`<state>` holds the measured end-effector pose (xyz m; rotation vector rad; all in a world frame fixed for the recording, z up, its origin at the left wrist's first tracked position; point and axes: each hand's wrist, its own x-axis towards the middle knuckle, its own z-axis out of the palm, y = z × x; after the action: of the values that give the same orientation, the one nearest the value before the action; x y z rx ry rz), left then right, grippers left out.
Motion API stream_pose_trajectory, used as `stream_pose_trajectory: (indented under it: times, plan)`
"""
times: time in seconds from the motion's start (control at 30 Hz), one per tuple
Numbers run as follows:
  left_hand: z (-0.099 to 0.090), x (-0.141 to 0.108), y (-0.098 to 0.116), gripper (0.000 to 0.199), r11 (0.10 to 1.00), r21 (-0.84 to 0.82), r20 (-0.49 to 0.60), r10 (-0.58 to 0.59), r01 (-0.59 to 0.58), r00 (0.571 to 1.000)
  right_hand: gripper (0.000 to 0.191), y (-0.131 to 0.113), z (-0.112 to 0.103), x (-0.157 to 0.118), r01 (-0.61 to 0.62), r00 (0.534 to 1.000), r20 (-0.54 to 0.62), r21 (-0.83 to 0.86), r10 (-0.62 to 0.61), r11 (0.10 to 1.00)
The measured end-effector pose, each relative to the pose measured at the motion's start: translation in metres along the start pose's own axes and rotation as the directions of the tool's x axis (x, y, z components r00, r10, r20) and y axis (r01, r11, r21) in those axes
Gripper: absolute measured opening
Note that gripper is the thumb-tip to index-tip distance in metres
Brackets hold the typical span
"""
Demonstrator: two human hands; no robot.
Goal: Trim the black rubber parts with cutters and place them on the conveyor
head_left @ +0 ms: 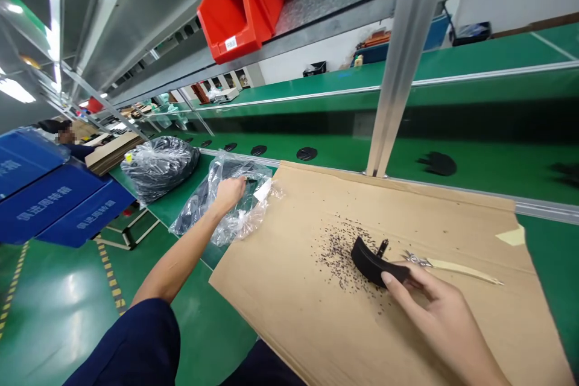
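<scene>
Black and curved, the part (377, 264) sits pinched between the right hand's (436, 307) thumb and fingers, over the brown cardboard (280, 265), beside scattered dark bits (339, 253); over on the left, the left hand (230, 194) is at the clear plastic bag (221, 217), fingers curled around a small dark piece (246, 180); a full bag (160, 166) sits beyond, near stacked blue boxes (49, 199).

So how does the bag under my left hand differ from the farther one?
The near bag, under your left hand, lies low and spread out, while the far bag bulges upward. The near bag is mostly see-through with a white patch; the far bag looks dark and full, with a yellow patch. Both are crinkled plastic.
</scene>
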<state>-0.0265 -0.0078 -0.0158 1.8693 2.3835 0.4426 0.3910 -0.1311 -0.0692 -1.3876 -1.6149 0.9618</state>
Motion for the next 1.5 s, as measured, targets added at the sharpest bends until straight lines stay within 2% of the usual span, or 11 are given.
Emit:
stream_pose_trajectory:
  times: [0.1, 0.23, 0.37, 0.47, 0.53, 0.67, 0.77, 0.9, 1.0, 1.2, 1.5]
  plan:
    - [-0.009, -0.024, -0.005, 0.026, 0.976, -0.201, -0.066, 0.076, -0.088, 0.995, 0.036, -0.002, -0.002, -0.001, 0.018, 1.0, 0.024, 0.03, -0.019, 0.999]
    - [-0.007, -0.059, 0.01, 0.046, 0.846, -0.487, -0.104, 0.192, -0.219, 0.976, 0.04, -0.005, -0.001, -0.002, 0.013, 0.997, 0.069, 0.113, -0.021, 0.994]
    - [0.013, -0.083, 0.058, 0.044, 0.568, -0.773, -0.108, 0.321, -0.282, 0.941, 0.046, -0.01, 0.001, -0.005, -0.023, 0.988, 0.152, 0.147, 0.001, 0.989]
    - [0.032, -0.098, 0.101, 0.045, 0.307, -0.932, -0.035, 0.456, -0.194, 0.889, 0.048, -0.014, 0.001, -0.007, -0.057, 0.979, 0.203, 0.155, 0.025, 0.986]
    - [0.043, -0.111, 0.123, 0.046, 0.248, -0.961, 0.031, 0.536, -0.122, 0.844, 0.048, -0.015, 0.0, -0.008, -0.063, 0.971, 0.237, 0.162, 0.023, 0.985]
    - [0.062, -0.133, 0.143, 0.034, 0.298, -0.943, 0.084, 0.64, -0.146, 0.763, 0.048, -0.016, -0.002, -0.01, -0.071, 0.949, 0.316, 0.17, 0.014, 0.983]
    - [0.07, -0.143, 0.147, 0.031, 0.347, -0.877, 0.02, 0.718, -0.333, 0.696, 0.048, -0.016, -0.002, -0.011, -0.069, 0.931, 0.366, 0.157, 0.007, 0.985]
    - [0.076, -0.147, 0.149, 0.038, 0.265, -0.769, -0.126, 0.829, -0.581, 0.544, 0.048, -0.016, -0.001, -0.01, -0.062, 0.917, 0.4, 0.173, -0.012, 0.983]
    - [0.078, -0.147, 0.148, 0.043, 0.235, -0.723, -0.156, 0.861, -0.65, 0.484, 0.047, -0.017, -0.001, -0.01, -0.052, 0.912, 0.409, 0.172, -0.024, 0.984]
    - [0.078, -0.147, 0.145, 0.043, 0.232, -0.606, -0.226, 0.867, -0.761, 0.445, 0.042, -0.018, -0.003, -0.011, -0.05, 0.914, 0.405, 0.125, -0.005, 0.991]
    - [0.072, -0.152, 0.148, 0.037, 0.239, -0.632, -0.271, 0.823, -0.737, 0.5, 0.042, -0.017, -0.002, -0.009, -0.063, 0.898, 0.441, 0.149, -0.009, 0.987]
